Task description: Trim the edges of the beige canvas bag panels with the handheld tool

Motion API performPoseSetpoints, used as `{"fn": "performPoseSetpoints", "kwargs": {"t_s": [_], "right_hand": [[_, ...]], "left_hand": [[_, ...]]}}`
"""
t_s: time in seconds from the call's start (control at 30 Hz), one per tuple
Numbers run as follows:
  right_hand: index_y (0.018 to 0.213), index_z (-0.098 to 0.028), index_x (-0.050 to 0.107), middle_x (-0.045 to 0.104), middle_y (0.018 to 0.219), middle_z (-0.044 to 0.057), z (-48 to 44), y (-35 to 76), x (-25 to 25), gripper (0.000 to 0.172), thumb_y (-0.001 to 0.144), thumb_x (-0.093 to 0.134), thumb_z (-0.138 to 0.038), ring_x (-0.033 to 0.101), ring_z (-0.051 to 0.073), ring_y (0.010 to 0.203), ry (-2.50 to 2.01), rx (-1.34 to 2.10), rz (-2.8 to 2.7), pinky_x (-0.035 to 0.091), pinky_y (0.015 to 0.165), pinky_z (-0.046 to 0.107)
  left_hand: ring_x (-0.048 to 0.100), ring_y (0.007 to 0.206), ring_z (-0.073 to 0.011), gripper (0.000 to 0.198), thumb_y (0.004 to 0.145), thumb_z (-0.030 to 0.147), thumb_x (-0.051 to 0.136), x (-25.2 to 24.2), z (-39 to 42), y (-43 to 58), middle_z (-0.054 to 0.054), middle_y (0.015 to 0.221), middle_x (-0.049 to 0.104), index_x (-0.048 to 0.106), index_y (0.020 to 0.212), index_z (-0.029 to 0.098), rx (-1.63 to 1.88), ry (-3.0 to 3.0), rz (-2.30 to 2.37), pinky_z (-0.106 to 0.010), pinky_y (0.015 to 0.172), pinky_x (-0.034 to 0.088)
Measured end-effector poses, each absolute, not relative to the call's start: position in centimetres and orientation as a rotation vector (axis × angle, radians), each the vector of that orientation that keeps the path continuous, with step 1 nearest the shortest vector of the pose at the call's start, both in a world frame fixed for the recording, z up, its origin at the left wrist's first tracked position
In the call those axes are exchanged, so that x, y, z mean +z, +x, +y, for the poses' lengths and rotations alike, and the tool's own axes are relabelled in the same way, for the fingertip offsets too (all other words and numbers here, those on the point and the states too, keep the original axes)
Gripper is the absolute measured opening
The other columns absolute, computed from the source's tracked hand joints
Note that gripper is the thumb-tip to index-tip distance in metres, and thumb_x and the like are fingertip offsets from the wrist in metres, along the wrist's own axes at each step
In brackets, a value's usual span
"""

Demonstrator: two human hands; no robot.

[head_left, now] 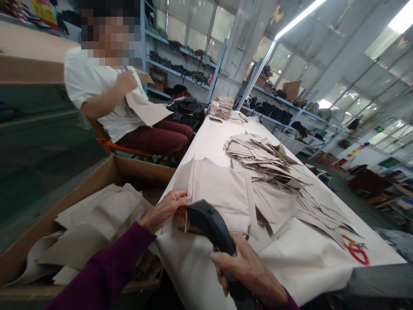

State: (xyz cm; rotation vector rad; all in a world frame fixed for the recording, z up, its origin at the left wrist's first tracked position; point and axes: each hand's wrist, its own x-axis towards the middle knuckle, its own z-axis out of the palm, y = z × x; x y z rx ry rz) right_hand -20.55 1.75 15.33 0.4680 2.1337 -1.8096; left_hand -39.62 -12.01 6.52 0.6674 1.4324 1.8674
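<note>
My right hand is wrapped round the grip of a black pistol-shaped handheld tool; its exact kind I cannot make out. The tool's rounded head is at the left edge of a flat beige fabric panel on the table. With thumb and fingers, my left hand pinches that panel's left edge, just beside the tool's head. Some of the left fingers are hidden behind the edge. More beige pieces lie under and to the right of the panel.
A heap of beige pieces covers the table's middle. Red-and-yellow-handled scissors lie at the right. On my left stands a cardboard box with beige pieces. A seated person holds another piece beyond it.
</note>
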Motion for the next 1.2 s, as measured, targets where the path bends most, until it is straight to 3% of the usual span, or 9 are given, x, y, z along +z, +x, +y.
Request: {"fn": "performPoseSetpoints", "kwargs": {"t_s": [0.2, 0.43, 0.73, 0.93, 1.2], "right_hand": [[0.076, -0.016, 0.047, 0.051, 0.051, -0.005, 2.5, -21.0, 17.4, 0.027, 0.077, 0.058, -0.040, 0.049, 0.009, 0.041, 0.611, -1.852, 2.171, 0.044, 0.041, 0.020], [0.086, -0.016, 0.046, 0.054, 0.053, -0.005, 1.6, -18.5, 17.2, 0.014, 0.076, 0.053, -0.025, 0.051, 0.009, 0.044, 0.701, -1.571, 2.137, 0.044, 0.044, 0.019], [0.075, -0.015, 0.049, 0.052, 0.050, -0.004, 1.5, -22.1, 15.7, 0.018, 0.079, 0.057, -0.031, 0.049, 0.009, 0.039, 0.387, -1.913, 2.083, 0.042, 0.040, 0.019], [0.094, -0.014, 0.054, 0.057, 0.056, -0.003, 1.7, -19.7, 15.7, 0.022, 0.075, 0.057, -0.025, 0.051, 0.008, 0.045, 0.535, -1.747, 2.104, 0.040, 0.042, 0.016], [0.091, -0.015, 0.047, 0.052, 0.052, -0.006, 3.1, -17.7, 15.9, 0.026, 0.076, 0.056, -0.035, 0.048, 0.009, 0.041, 0.719, -1.885, 2.128, 0.041, 0.041, 0.020]], "left_hand": [[0.048, 0.034, -0.0070, 0.022, 0.082, 0.033, 0.057, 6.6, -11.9, -39.6, 0.004, 0.047, 0.056, 0.058, 0.071, 0.014, 1.899, 0.653, 1.394, -0.016, 0.036, 0.037], [0.048, 0.035, -0.0075, 0.021, 0.081, 0.033, 0.059, 6.1, -12.0, -39.8, 0.004, 0.047, 0.056, 0.055, 0.070, 0.015, 1.924, 0.622, 1.334, -0.017, 0.038, 0.038], [0.047, 0.035, -0.0074, 0.029, 0.077, 0.042, 0.063, 6.3, -11.8, -39.6, 0.004, 0.048, 0.054, 0.056, 0.068, 0.015, 1.877, 0.662, 1.389, -0.017, 0.036, 0.037], [0.046, 0.038, -0.0063, 0.025, 0.081, 0.037, 0.059, 6.6, -11.9, -39.4, 0.004, 0.050, 0.053, 0.057, 0.070, 0.015, 1.885, 0.650, 1.369, -0.016, 0.039, 0.037], [0.048, 0.035, -0.0096, 0.023, 0.078, 0.039, 0.059, 7.0, -11.5, -38.9, 0.003, 0.045, 0.057, 0.057, 0.074, 0.017, 1.761, 0.685, 1.577, -0.018, 0.038, 0.037]]}}
